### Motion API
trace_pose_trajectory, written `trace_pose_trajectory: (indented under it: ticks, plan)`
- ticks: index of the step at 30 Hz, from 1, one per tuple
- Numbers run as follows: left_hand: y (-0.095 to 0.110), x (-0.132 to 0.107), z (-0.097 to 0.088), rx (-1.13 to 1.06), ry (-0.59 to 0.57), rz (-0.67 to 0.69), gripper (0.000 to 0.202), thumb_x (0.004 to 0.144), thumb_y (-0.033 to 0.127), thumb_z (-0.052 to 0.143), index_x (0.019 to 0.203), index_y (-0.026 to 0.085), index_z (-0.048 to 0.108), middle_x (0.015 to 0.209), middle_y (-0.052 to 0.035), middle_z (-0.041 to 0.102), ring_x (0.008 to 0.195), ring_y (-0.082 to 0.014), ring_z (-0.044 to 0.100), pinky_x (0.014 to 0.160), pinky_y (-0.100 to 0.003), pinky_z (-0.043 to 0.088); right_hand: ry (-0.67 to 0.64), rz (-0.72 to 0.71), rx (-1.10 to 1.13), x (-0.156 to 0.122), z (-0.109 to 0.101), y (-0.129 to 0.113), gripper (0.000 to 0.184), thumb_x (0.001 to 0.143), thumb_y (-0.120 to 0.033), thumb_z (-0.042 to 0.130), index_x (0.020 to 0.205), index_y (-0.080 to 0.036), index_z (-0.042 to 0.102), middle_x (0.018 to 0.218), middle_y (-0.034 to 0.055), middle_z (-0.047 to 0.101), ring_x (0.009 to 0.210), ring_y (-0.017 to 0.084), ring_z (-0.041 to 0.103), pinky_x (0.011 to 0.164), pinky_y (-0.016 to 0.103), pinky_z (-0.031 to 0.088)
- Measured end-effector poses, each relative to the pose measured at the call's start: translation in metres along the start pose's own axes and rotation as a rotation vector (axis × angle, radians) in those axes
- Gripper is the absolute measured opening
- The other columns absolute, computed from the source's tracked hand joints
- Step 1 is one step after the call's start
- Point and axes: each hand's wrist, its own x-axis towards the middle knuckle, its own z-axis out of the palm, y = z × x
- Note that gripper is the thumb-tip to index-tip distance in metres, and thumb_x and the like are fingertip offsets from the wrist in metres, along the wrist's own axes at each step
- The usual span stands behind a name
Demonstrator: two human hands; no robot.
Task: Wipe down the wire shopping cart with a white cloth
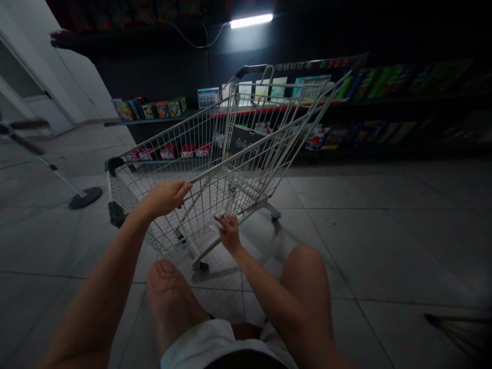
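A metal wire shopping cart [207, 189] stands on the floor right in front of my knees. My left hand [165, 197] is closed over the top side rail of its basket. Lower and to the right, my right hand [229, 231] pinches a crumpled whitish wipe or cloth [218, 219] against or very near the wires of the cart's side. Its exact material is too blurred to tell. A dark sign panel [246, 141] with white symbols sits at the cart's child-seat end, below the handle.
Dark shelves [165, 120] with boxed goods run behind the cart, under a bright tube light [251, 21]. A stand with a round dark base [85, 198] is at left. Something dark and thin [453, 320] lies at lower right on the tiled floor [384, 225].
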Motion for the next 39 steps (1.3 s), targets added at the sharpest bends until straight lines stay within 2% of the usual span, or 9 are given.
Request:
trace_pose_trajectory:
  ticks: [4,8,11,14,19,22,29,35,39]
  plan:
    - [-0.002,0.000,0.001,-0.008,0.012,0.013,0.037,0.094,0.046,0.027,0.076,0.022,0.048,0.064,-0.0026,0.066,0.069,-0.0174,0.065,0.067,-0.029,0.043,0.391,0.296,-0.116,0.097,-0.041,0.052,0.053,0.073,-0.014,0.043,0.124,-0.012,0.061,0.122,0.0182,0.055,0.122,0.029,0.048,0.105,0.055,0.041]
    - [0.001,-0.001,0.000,0.004,0.001,-0.006,0.036,0.093,0.047,0.026,0.079,0.022,0.048,0.065,-0.0036,0.066,0.069,-0.0185,0.065,0.068,-0.030,0.043,0.351,0.451,-0.143,0.137,-0.038,0.067,0.053,0.070,-0.016,0.044,0.118,-0.004,0.061,0.118,0.0227,0.054,0.118,0.032,0.050,0.102,0.058,0.040]
    - [0.003,-0.002,0.000,0.011,-0.005,-0.009,0.036,0.094,0.048,0.026,0.079,0.022,0.048,0.067,-0.0040,0.068,0.071,-0.0189,0.065,0.068,-0.030,0.043,0.305,0.393,-0.117,0.097,-0.008,0.035,0.050,0.075,-0.019,0.046,0.121,-0.006,0.059,0.119,0.0227,0.052,0.119,0.032,0.049,0.103,0.057,0.041]
    - [0.003,-0.002,0.000,0.034,0.014,-0.015,0.036,0.094,0.048,0.026,0.077,0.023,0.046,0.065,-0.0034,0.067,0.069,-0.0181,0.064,0.067,-0.030,0.042,0.075,0.243,-0.023,0.060,0.001,0.017,0.049,0.078,-0.022,0.048,0.125,-0.009,0.057,0.122,0.0212,0.053,0.122,0.030,0.048,0.106,0.053,0.040]
    - [0.004,-0.001,0.002,0.027,0.023,-0.018,0.035,0.094,0.047,0.026,0.076,0.023,0.043,0.065,-0.0033,0.066,0.067,-0.0180,0.064,0.066,-0.029,0.041,0.108,0.400,-0.086,0.090,-0.031,0.055,0.053,0.076,-0.018,0.044,0.127,-0.011,0.056,0.130,0.0177,0.051,0.127,0.028,0.044,0.110,0.052,0.037]
    - [0.004,-0.001,0.003,0.023,0.017,-0.015,0.035,0.094,0.047,0.026,0.077,0.022,0.044,0.065,-0.0030,0.066,0.067,-0.0180,0.063,0.065,-0.029,0.041,0.160,0.507,-0.118,0.097,-0.021,0.047,0.057,0.079,-0.020,0.041,0.134,-0.006,0.051,0.135,0.0206,0.047,0.131,0.029,0.040,0.112,0.052,0.034]
    - [0.004,0.000,0.004,0.039,0.034,-0.019,0.036,0.096,0.046,0.026,0.080,0.021,0.048,0.069,-0.0044,0.066,0.069,-0.0183,0.064,0.066,-0.030,0.042,-0.329,0.267,0.093,-0.029,0.054,-0.049,0.063,0.078,-0.018,0.055,0.141,-0.018,0.051,0.125,0.0167,0.050,0.123,0.031,0.043,0.108,0.052,0.039]
    - [0.001,-0.003,0.004,0.065,0.033,-0.023,0.035,0.096,0.044,0.027,0.081,0.021,0.050,0.070,-0.0041,0.067,0.069,-0.0172,0.064,0.066,-0.028,0.042,-0.446,0.157,0.168,-0.062,0.037,-0.019,0.059,0.070,-0.012,0.060,0.127,-0.024,0.063,0.121,0.0122,0.051,0.124,0.027,0.041,0.111,0.048,0.038]
    - [-0.004,-0.004,0.005,0.051,0.042,-0.022,0.040,0.096,0.050,0.025,0.079,0.022,0.048,0.065,-0.0029,0.066,0.066,-0.0169,0.063,0.064,-0.028,0.042,-0.357,0.383,0.181,-0.073,0.017,0.011,0.052,0.067,-0.008,0.054,0.115,-0.023,0.068,0.111,0.0077,0.059,0.112,0.021,0.052,0.103,0.040,0.046]
